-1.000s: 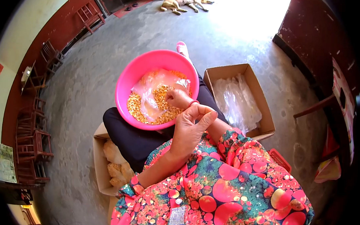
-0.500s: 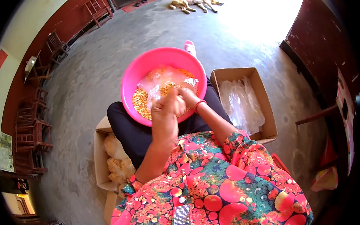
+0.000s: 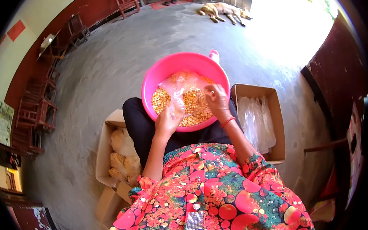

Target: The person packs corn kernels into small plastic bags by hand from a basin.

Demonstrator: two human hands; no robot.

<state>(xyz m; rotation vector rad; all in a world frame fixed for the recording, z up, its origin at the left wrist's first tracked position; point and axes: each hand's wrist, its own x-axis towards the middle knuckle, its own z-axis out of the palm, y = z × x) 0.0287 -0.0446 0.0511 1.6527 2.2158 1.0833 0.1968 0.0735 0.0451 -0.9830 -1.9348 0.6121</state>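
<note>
Clear thin plastic bag [image 3: 178, 91] is lying over yellow corn kernels [image 3: 197, 109] inside round pink plastic basin [image 3: 186, 59], centre of frame. Left hand [image 3: 167, 121] is pinching bag's lower edge, lower left of basin; right hand [image 3: 219, 102] is hovering half-curled at bag's right side, can't tell if pinching.

We wear a blouse [image 3: 225, 199] printed with red and pink discs over dark green, its sleeves [image 3: 258, 171] matching, with a pale round button [image 3: 196, 206] above a glittering square patch [image 3: 195, 220]. Our trousers [image 3: 135, 115] are dark, one shoe [image 3: 214, 55] pink, and a red bracelet [image 3: 228, 122] circles our right wrist.
</note>
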